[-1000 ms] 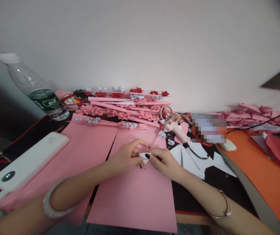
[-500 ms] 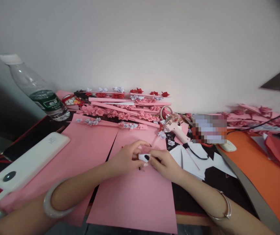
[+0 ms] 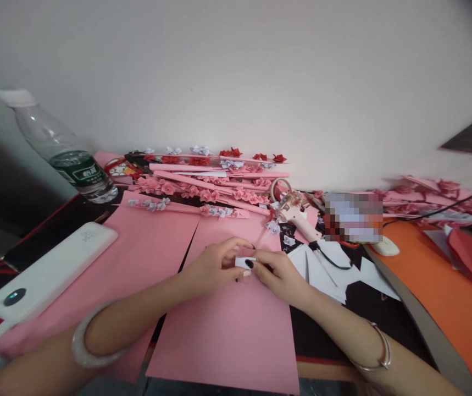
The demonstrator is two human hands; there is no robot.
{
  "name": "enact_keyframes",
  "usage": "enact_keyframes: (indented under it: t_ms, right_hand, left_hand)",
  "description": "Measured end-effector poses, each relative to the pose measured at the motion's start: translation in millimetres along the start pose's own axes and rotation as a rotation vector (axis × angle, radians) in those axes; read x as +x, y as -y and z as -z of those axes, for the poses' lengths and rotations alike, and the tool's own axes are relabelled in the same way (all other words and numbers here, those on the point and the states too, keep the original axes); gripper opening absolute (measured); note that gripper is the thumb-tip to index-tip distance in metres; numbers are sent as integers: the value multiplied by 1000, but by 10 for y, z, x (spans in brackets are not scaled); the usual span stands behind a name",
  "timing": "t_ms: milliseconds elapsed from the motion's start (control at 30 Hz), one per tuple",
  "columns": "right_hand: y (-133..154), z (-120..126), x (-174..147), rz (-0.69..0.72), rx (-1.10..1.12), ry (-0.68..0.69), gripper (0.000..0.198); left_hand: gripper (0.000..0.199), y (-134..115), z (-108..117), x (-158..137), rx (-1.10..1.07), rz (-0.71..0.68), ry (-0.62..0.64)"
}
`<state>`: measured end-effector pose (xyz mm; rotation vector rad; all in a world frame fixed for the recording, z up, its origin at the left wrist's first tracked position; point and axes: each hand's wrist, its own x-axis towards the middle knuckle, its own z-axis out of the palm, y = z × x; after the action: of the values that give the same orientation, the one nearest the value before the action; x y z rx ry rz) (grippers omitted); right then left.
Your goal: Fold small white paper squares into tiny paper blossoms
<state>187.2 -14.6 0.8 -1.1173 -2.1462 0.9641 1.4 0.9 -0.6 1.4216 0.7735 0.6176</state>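
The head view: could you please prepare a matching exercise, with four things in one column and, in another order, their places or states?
Things:
1. Small white paper piece
2. Clear plastic bottle with a green label
3. White oblong power bank
4. Pale pink glue gun

Places or states:
A. Joined to a white cable
B. With a black cable at its handle end
C. Between the fingers of the left hand and right hand
D. Topped by a white cap

Right pairs: 1-C, 2-D, 3-A, 4-B.

Power bank left of hands, loose papers right, flowers behind.
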Motion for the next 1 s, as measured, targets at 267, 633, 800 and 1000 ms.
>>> enact_keyframes:
  t_ms: [267, 633, 800, 1000]
  right_hand:
    - [-7, -4, 1, 17, -60, 24, 27]
    - [11, 14, -26, 198, -213, 191, 19]
    - [35, 12, -41, 242, -248, 229, 26]
    - [35, -32, -49, 218, -238, 199, 29]
  left_hand:
    - [7, -23, 11, -14, 253, 56, -104]
    - [9, 26, 14, -46, 557, -220, 34]
    - [12, 57, 8, -55, 546, -225, 61]
    - [14, 21, 12, -53, 389, -113, 92]
